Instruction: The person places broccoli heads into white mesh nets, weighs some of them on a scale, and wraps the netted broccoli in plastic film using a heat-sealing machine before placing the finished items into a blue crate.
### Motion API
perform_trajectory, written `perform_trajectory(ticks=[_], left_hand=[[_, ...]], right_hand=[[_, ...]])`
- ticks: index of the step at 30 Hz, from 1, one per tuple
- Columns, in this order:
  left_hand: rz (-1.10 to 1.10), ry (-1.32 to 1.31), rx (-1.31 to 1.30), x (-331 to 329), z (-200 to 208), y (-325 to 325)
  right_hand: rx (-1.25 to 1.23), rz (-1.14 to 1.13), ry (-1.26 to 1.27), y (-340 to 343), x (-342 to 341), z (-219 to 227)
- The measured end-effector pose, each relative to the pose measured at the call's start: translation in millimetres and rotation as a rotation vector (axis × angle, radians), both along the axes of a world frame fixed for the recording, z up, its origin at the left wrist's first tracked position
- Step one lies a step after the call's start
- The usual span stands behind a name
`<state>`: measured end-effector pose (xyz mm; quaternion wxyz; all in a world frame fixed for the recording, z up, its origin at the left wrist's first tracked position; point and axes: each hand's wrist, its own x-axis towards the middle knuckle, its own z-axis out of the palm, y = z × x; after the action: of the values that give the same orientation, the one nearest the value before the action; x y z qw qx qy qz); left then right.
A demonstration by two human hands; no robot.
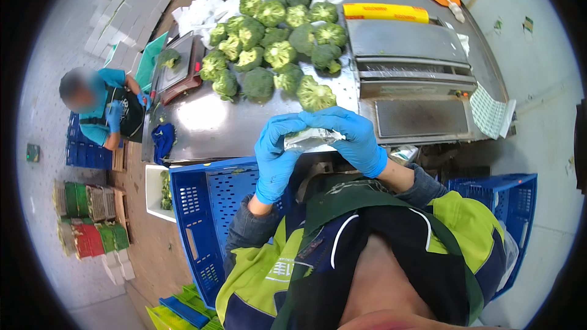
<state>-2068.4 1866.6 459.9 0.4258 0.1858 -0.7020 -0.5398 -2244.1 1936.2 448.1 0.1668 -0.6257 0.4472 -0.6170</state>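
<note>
Both of my hands wear blue gloves and meet at the near edge of the metal table (226, 128). My left hand (275, 156) curls round the left side of a film-wrapped broccoli head (310, 139), and my right hand (361, 140) closes on its right side. Clear, crinkled film shows between the palms; fingers cover most of what is inside. Just beyond my fingertips lies an unwrapped broccoli head (315, 95). Several more broccoli heads (258, 84) are heaped behind it, some with cut stems facing up.
At right stands a film-wrapping machine (422, 73) with a yellow roll (385, 12). A scale (183, 64) bearing a broccoli head sits at left, near a co-worker (101, 104) in blue gloves. Blue crates (189, 226) stand below the table, beside a white box (153, 189).
</note>
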Motion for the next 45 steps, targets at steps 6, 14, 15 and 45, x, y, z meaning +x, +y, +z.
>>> perform_trajectory(ticks=[6,14,15,45], left_hand=[[0.005,-0.110,-0.028,-41,-1,23],[-0.040,-0.178,-0.138,-48,3,28],[-0.042,-0.180,-0.151,-48,5,28],[-0.119,-0.098,0.116,-52,-18,41]], right_hand=[[0.053,-0.066,0.034,35,-37,-8],[-0.027,-0.047,0.087,45,-53,-9],[-0.032,-0.041,0.085,45,-54,-9],[0.127,0.009,0.065,51,-51,3]])
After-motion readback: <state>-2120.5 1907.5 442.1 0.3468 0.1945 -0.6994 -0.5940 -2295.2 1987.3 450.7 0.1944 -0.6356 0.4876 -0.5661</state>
